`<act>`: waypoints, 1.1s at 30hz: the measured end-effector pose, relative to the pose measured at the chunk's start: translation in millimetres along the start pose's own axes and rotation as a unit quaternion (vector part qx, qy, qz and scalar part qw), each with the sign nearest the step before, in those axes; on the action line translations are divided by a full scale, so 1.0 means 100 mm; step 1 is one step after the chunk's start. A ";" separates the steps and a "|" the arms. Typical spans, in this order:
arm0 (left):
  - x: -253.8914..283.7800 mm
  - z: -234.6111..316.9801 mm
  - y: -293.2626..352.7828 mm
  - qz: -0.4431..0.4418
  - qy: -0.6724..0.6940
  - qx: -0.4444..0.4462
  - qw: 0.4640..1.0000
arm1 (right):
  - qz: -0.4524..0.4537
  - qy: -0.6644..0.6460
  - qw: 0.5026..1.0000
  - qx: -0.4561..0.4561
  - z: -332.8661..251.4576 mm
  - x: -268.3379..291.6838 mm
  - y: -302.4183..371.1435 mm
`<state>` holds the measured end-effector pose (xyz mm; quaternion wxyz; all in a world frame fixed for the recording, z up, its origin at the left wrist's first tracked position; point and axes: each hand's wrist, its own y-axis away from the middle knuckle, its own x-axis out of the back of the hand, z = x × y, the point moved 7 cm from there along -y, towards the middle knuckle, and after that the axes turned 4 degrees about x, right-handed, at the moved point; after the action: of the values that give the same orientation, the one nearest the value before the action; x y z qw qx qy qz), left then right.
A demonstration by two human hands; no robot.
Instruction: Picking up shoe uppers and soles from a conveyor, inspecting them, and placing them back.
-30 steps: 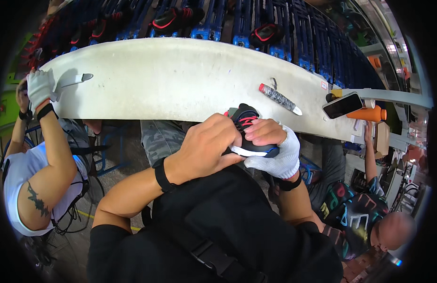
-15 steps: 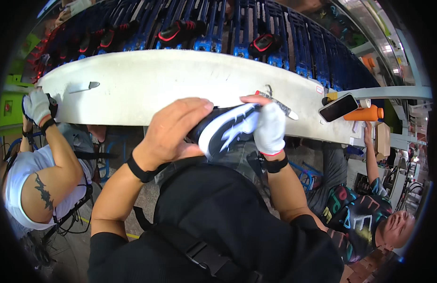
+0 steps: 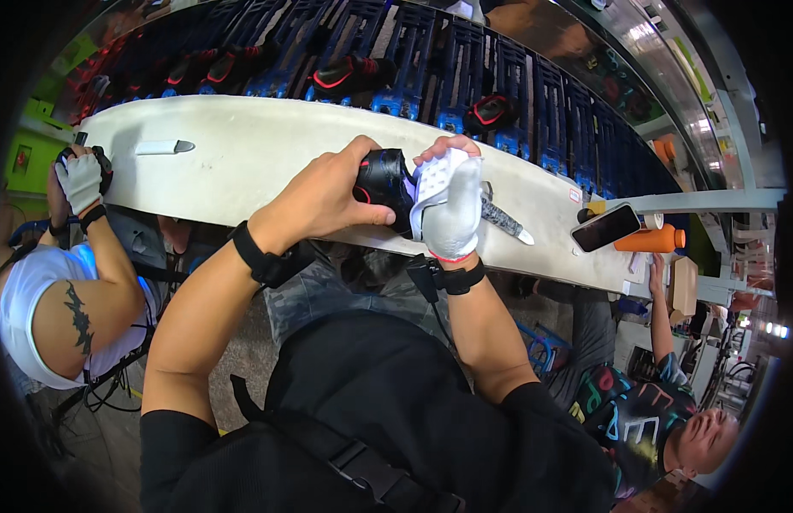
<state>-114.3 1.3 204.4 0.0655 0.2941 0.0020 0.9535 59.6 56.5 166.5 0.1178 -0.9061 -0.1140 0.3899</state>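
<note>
Above the near edge of the white worktable I hold a black shoe with red trim [image 3: 382, 181] between both hands. My left hand [image 3: 332, 190] is bare and closed round its left end, with the thumb along the near side. My right hand [image 3: 450, 201], in a white glove that leaves fingertips bare, is closed at the other end. The glove hides much of that end, and I cannot tell whether the bumpy white patch there is glove or sole. Just right of this hand lies a pen-like tool with a dark patterned grip and pale tip [image 3: 506, 222].
Beyond the white worktable [image 3: 242, 162] runs a blue slatted conveyor [image 3: 405, 64] carrying several black-and-red shoes [image 3: 354, 75]. A white blade-shaped tool [image 3: 164, 147] lies left. A phone [image 3: 605, 228] and orange bottle [image 3: 650, 239] are right. Co-workers sit on both sides, one with a gloved hand [image 3: 82, 181].
The shoe has turned, so its black-and-white sole no longer faces up and its black-and-red upper shows. Both hands have shifted their hold with it. The view has swung slightly.
</note>
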 end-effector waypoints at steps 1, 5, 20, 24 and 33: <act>0.03 0.02 -0.03 0.001 0.001 0.002 1.000 | -0.038 0.126 0.991 -0.024 -0.01 -0.04 -0.01; -0.05 0.25 -0.27 -0.032 -0.078 -0.010 0.996 | -0.097 0.336 0.933 -0.088 -0.16 -0.14 -0.04; -0.62 1.09 -0.26 0.036 -0.218 -0.201 0.954 | -0.036 0.447 0.893 -0.039 -0.81 0.23 0.14; -0.61 1.11 -0.25 0.023 -0.214 -0.189 0.958 | -0.156 0.635 0.754 0.052 -0.97 0.17 0.13; -0.04 0.89 0.32 -0.084 -0.147 -0.075 0.983 | -0.211 0.569 0.790 0.090 -0.77 0.06 0.76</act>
<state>-64.9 -34.3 277.1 0.1666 0.4241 -0.0543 0.8885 129.2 -23.4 191.0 0.3215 -0.9030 -0.1787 -0.2220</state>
